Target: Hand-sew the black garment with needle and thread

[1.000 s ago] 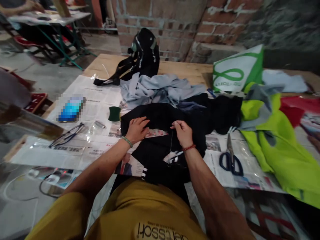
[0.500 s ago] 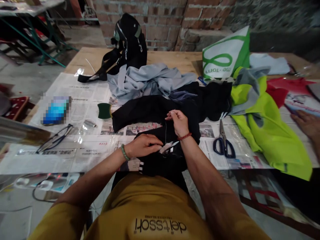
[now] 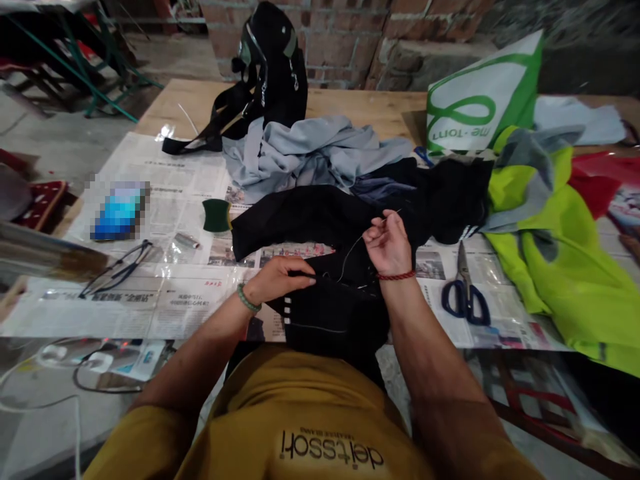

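Note:
A black garment point(image 3: 330, 317) with white stripes at its edge is gathered at the table's front edge. My left hand point(image 3: 277, 279) is closed on a fold of it between thumb and fingers. To the right and a little farther back, my right hand point(image 3: 387, 245) is raised with its palm turned up. A thin needle point(image 3: 399, 212) shows at its pinched fingertips. White thread point(image 3: 349, 253) runs in a slack curve from that hand down to the fabric near my left fingers. One pale line of thread lies across the lower part of the garment.
Scissors point(image 3: 466, 293) lie right of the garment, beside a yellow-green garment point(image 3: 565, 267). Grey cloth point(image 3: 310, 157), a black bag point(image 3: 277, 73) and a white-green bag point(image 3: 480, 100) stand behind. Left are a green thread card point(image 3: 217, 215), glasses point(image 3: 117, 270) and a phone point(image 3: 120, 210).
My right hand has moved right and turned its palm up, and the thread now slants toward it. My left hand has shifted slightly on the cloth, which lies flatter.

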